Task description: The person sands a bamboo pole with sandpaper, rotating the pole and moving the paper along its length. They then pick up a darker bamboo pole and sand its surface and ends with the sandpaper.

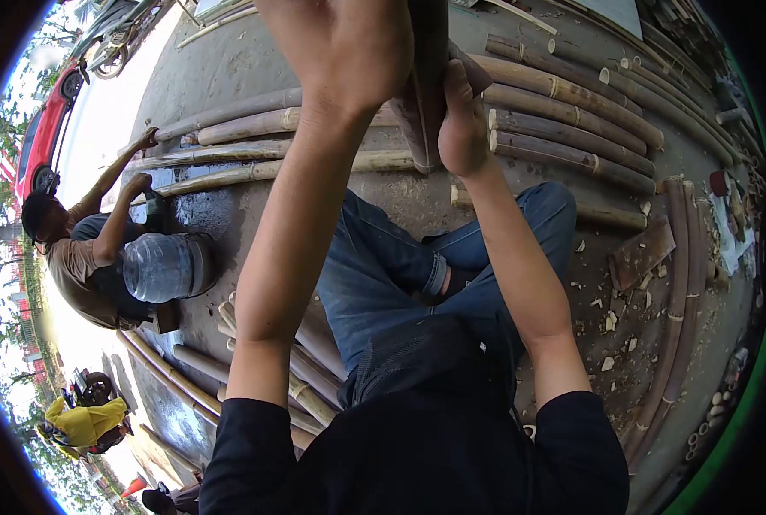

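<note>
A dark brown bamboo pole [418, 120] is raised in front of me at the top of the head view, its lower end above my crossed legs. My right hand [464, 129] is closed on its right side, thumb up; the other fingers are hidden behind it. My left hand [348, 51] is close against the pole's left side, higher up. Its fingers are cut off by the top edge, so their grip does not show. Cut bamboo poles [572, 124] lie side by side on the ground behind my right hand.
At left, a person [87, 249] crouches beside a large clear water bottle [155, 268] on wet ground, reaching to long bamboo poles [220, 172]. Wood chips [608, 322] and a flat board [642, 253] lie at right. Long poles [679, 318] stretch along the right side.
</note>
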Tool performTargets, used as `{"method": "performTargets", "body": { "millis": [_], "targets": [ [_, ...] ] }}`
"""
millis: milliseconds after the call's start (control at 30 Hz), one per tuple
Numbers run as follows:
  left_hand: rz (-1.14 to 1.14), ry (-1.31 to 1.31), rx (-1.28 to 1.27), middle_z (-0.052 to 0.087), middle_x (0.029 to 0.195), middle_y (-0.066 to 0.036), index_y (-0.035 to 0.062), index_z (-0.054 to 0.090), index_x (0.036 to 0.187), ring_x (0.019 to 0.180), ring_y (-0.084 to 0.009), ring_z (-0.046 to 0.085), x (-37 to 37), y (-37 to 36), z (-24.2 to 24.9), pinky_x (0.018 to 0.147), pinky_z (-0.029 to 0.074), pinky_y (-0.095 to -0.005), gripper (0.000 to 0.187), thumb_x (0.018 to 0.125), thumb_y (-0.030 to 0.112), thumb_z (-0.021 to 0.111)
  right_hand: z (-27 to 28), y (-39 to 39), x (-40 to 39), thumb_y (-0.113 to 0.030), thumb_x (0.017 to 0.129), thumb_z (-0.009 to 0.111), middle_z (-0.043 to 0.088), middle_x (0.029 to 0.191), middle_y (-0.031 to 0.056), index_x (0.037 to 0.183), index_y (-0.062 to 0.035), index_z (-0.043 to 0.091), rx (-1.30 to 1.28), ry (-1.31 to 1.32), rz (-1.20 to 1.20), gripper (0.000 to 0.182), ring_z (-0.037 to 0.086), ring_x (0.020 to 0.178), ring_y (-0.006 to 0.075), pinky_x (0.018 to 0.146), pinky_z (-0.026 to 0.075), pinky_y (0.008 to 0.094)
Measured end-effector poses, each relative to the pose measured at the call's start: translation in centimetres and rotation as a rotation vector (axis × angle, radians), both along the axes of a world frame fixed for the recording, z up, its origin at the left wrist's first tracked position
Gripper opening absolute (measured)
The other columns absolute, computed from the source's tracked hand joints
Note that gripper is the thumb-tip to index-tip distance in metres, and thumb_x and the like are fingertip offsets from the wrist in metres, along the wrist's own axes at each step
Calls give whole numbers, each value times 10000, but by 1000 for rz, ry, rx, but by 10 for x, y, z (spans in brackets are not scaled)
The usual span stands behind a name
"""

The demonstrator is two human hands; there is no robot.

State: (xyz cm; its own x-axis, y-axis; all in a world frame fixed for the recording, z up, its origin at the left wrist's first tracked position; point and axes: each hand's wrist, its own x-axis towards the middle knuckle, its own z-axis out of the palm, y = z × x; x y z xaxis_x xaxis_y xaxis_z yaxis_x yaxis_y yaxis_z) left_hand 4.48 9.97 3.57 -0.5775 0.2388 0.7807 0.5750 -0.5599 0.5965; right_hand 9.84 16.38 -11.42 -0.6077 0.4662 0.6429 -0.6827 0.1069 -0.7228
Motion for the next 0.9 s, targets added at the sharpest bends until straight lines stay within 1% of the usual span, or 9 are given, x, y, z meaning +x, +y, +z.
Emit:
{"method": "performTargets", "body": {
  "millis": [133,267,500,533,567,633,700,767,900],
  "targets": [
    [-429,311,-137,578,844,42,62,643,986,771,-60,491,-45,-21,7,679,383,-232,369,1058,416,568,-2,10,-2,-445,1139,251,600,1413,106,1483,15,468,-35,-52,-15,614,557,1313,168,1112,423,326],
    [125,16,27,579,867,13,51,639,986,808,-90,501,-20,2,-6,708,397,-273,419,1061,448,530,4,2,-13,-462,1137,254,616,1389,101,1484,10,474,1,-45,24,626,573,1283,163,1087,436,319],
    [-174,-76,-144,665,773,-78,18,665,1063,644,-172,639,-103,-28,-31,620,533,-293,516,1060,505,494,116,-31,-8,-393,1125,380,533,1463,214,1495,90,417,-143,233,238,610,513,1377,338,1120,421,385],
    [450,448,-365,605,728,-24,37,670,1011,642,-149,567,-68,-27,-13,682,503,-294,428,1079,403,457,132,-37,-9,-409,1123,373,537,1461,212,1541,87,332,95,235,-69,650,496,1396,344,1147,400,389],
    [414,457,-361,605,728,-24,37,670,1011,642,-149,567,-82,-27,-22,682,503,-294,428,1079,403,457,142,-41,-14,-424,1121,365,541,1460,209,1588,83,246,337,228,-383,700,479,1415,351,1173,378,392],
    [-65,247,-153,609,804,-24,32,662,996,740,-169,577,-129,-32,-40,801,503,-326,478,1062,434,411,130,-37,-46,-507,1084,376,637,1274,202,1360,-95,640,399,136,-614,562,567,1241,317,1076,417,465],
    [-540,-76,-92,728,976,-123,-17,671,1042,862,-206,678,-99,-32,-25,800,521,-356,623,1064,499,322,99,-36,-52,-432,1087,386,618,1299,182,1446,-138,583,252,106,-461,505,561,1208,339,1081,403,455],
    [2,-297,-77,681,1261,-251,-13,629,1253,1101,-354,694,-71,-26,-12,1025,517,-440,729,1026,575,262,44,-45,-52,-433,1076,405,622,1307,165,1452,-127,581,129,49,-509,515,562,1212,361,1072,407,483],
    [96,-266,-91,675,1257,-275,-8,595,1296,1123,-391,686,-90,-39,-17,987,537,-454,770,1019,621,246,-80,-43,-50,-412,1102,363,627,1357,156,1449,-112,584,59,-151,-582,509,570,1207,349,1078,402,466]
  ]
}}
